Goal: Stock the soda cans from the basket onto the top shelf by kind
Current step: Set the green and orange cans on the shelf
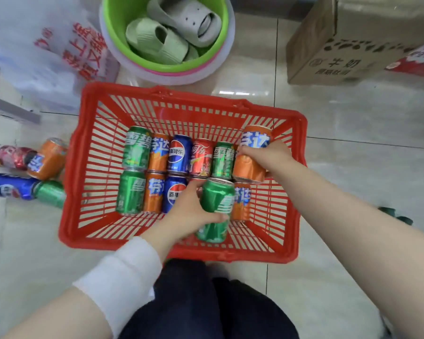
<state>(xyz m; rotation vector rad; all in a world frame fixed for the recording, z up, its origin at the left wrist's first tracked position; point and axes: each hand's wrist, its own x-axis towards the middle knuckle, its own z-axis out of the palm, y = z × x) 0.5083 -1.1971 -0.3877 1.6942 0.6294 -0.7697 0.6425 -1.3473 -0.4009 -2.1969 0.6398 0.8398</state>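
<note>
Green aluminium soda can [217, 204], apparently just above the other cans [157, 157] in the red slatted plastic basket [71, 182], sits in the left hand's [189, 212] curled fingers round its smooth, rigid middle and should feel heavy, while the right hand [272, 152] likewise wraps an orange aluminium can [251, 167].

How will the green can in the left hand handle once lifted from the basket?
The green can looks stiff: the left hand wraps it with no visible denting. Its glossy skin is probably slippery. Being a cylinder, it would likely roll if laid sideways, like the blue can on the floor.
</note>
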